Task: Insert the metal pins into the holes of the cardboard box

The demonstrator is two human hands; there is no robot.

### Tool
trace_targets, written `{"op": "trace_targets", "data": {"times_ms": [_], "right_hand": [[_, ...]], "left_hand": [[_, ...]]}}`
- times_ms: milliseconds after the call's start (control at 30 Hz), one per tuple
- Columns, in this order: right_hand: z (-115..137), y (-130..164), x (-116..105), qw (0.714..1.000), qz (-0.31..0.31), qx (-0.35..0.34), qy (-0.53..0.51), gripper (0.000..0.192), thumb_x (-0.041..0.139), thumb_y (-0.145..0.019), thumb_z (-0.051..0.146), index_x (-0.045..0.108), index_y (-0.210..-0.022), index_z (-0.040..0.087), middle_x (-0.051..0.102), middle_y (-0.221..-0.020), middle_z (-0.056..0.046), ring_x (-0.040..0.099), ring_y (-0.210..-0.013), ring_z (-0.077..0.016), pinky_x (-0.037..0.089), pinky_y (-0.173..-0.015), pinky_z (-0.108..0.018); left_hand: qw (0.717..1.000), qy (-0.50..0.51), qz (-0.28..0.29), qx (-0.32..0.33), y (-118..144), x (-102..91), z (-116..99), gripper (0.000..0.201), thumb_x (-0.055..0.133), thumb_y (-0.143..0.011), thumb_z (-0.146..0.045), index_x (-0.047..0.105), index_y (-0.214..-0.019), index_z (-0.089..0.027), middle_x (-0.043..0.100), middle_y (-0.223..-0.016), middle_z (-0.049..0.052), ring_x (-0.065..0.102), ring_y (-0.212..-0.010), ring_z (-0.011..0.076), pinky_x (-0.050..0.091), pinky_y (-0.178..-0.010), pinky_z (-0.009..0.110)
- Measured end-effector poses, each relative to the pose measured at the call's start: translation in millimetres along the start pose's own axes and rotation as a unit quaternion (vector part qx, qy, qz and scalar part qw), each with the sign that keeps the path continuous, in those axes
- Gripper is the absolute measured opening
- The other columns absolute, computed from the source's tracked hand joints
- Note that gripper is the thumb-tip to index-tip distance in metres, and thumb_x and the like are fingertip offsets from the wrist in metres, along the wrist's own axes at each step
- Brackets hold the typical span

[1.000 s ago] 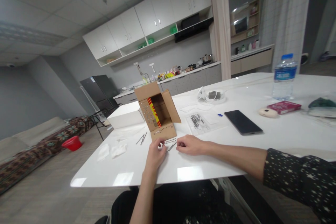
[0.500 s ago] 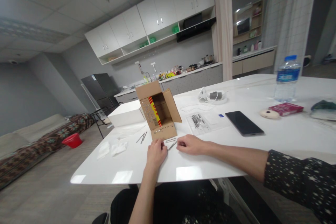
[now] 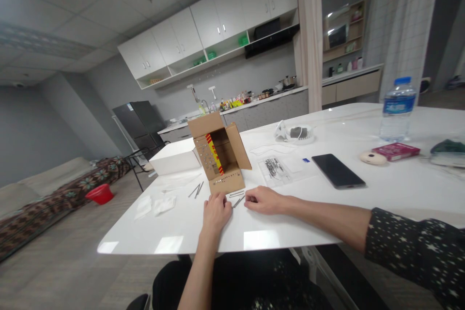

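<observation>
My left hand (image 3: 217,209) rests on the white table with its fingers curled, just in front of the lower flap of an open cardboard box (image 3: 228,181). Across from it, my right hand (image 3: 266,200) lies on its side in a loose fist. I see nothing held in either hand, though some fingertips are hidden. Between the two hands lie several thin metal nails (image 3: 237,194), one with its end close to my right fingers. More nails (image 3: 196,190) lie left of the box. Small shiny pieces dot the box's side and lower flap.
Right of the box is a clear plastic case (image 3: 275,171) with dark metal pieces. Beyond lie a phone (image 3: 337,170), a white corded device (image 3: 296,133), a maroon pack (image 3: 395,150) and a water bottle (image 3: 397,109). White tissues (image 3: 164,205) and a white box (image 3: 174,157) are on the left.
</observation>
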State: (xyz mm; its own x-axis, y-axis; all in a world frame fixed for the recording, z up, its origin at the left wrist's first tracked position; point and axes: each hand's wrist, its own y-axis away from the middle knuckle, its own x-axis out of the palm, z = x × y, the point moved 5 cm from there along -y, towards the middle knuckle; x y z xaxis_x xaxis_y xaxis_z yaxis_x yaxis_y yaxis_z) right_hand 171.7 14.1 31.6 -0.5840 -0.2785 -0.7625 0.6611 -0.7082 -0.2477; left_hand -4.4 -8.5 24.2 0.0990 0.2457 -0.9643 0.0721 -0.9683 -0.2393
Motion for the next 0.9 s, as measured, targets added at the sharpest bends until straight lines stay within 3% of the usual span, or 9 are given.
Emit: {"op": "trace_targets", "data": {"times_ms": [367,900], "right_hand": [[0.3,0.0,0.1,1.0,0.001,0.009,0.003,0.015,0.056,-0.082,0.025,0.067,-0.077,0.016,0.066,-0.071,-0.002,0.053,-0.063,-0.0138,0.032,-0.058,-0.023],[1.0,-0.1,-0.1,1.0,0.003,0.004,0.001,0.016,0.055,-0.082,0.026,0.067,-0.077,0.017,0.066,-0.071,-0.002,0.053,-0.064,-0.0137,0.033,-0.059,-0.023]], "left_hand": [[1.0,0.01,0.005,0.0,0.7,-1.7,-1.2,0.022,0.042,-0.083,-0.023,0.06,-0.096,-0.02,0.066,-0.105,0.009,0.055,-0.108,0.0259,0.037,-0.089,0.039],[1.0,0.019,-0.014,-0.008,-0.6,-1.3,0.5,0.006,0.044,-0.083,-0.023,0.049,-0.083,-0.02,0.064,-0.094,0.007,0.057,-0.098,0.023,0.037,-0.083,0.035]]}}
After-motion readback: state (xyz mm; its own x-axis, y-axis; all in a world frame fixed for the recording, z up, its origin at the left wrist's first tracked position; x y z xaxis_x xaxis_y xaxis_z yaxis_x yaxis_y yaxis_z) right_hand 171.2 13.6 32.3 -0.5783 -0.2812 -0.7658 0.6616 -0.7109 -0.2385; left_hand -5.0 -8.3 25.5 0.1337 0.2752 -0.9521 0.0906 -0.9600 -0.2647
